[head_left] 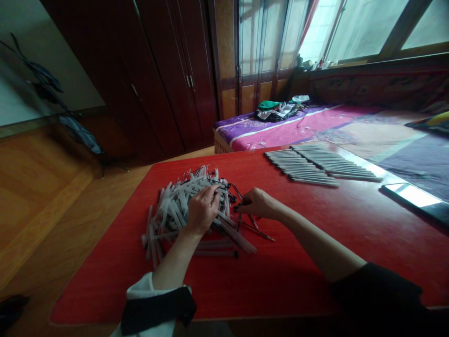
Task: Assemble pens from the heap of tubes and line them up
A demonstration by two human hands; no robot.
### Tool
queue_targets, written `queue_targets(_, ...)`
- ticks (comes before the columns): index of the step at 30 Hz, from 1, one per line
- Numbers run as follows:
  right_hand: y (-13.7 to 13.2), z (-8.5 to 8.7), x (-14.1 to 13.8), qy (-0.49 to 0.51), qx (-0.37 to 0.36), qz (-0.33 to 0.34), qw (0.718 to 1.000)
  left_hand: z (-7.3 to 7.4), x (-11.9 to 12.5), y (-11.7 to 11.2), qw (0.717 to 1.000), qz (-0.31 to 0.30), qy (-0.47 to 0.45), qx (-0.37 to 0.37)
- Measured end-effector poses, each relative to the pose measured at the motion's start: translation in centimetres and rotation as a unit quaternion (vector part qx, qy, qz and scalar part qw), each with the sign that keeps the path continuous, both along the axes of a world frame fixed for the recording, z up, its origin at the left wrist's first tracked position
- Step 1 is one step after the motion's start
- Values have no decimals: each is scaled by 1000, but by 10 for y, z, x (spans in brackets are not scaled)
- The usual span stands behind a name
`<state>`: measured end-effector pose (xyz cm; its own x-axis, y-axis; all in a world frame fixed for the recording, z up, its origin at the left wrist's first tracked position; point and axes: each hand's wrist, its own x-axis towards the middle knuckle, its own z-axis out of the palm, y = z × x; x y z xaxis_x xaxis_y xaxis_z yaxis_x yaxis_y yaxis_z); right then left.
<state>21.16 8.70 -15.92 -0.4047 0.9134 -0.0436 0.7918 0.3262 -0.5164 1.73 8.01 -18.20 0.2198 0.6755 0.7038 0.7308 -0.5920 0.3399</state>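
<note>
A heap of whitish translucent pen barrels [175, 210] lies on the red table [298, 276], with small black pieces and thin dark pen refills [261, 232] at its right side. My left hand [203, 209] is over the heap's right part, its fingers bent and closed together; whatever is between them I cannot make out. To the right of the heap, my right hand [261, 204] pinches a small black pen part [236, 208] at its fingertips. Loose barrels and refills lie just below both hands.
Two neat rows of grey-white pens [301, 168] lie at the table's far right. A phone-like dark device [417, 201] rests by the right edge. Behind the table stands a bed [329, 124] with folded clothes [277, 111]; dark wardrobes [168, 70] line the wall.
</note>
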Motion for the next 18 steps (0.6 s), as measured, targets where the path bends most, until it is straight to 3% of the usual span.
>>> queue_targets(4, -21, 3, -8, -6, -35, 80, 996, 4, -15, -3, 996, -47, -4, -77)
queue_targets(7, -30, 5, -11, -50, -45, 108, 992, 10, -16, -5, 984, -111, 53, -129)
queue_targets(10, -34, 3, -15, -104, -15, 127, 986, 11, -12, -7, 975, -133, 113, -137)
queue_targets(14, -32, -5, -17, -138, 47, 94, 985, 4, -6, -9, 966, -132, 176, -135)
queue_targets(18, -18, -12, -5, -102, 75, 41, 991, -3, -1, -11, 961, -141, 196, -132)
